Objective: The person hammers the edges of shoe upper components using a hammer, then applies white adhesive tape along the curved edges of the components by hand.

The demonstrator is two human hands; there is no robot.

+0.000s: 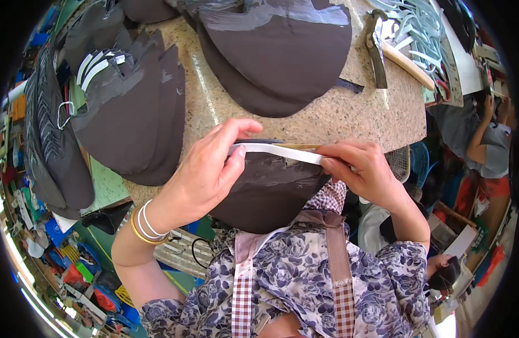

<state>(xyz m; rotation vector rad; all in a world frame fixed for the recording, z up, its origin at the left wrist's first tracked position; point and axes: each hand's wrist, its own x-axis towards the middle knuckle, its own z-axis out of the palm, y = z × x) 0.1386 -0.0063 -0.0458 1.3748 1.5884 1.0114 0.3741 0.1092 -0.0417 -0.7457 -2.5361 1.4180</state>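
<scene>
A dark brown, rounded flat piece (265, 197), perhaps leather or fabric, lies at the table's near edge against my apron, with greyish smears near its top. Along its upper edge runs a narrow white strip (279, 151), bowed slightly, and a thin tan edge shows behind it. My left hand (200, 174) holds the strip's left end against the piece, its thumb pressed on the strip and its index finger curled over the far side. Pinched between thumb and fingers of my right hand (358, 169) is the strip's right end.
More dark rounded pieces (276, 62) lie stacked on the speckled tabletop (397, 121), with another stack (121, 124) at left. A hammer (376, 50), a wooden handle (409, 66) and a heap of pale strips (423, 34) sit at far right. Other people (485, 141) are on the right.
</scene>
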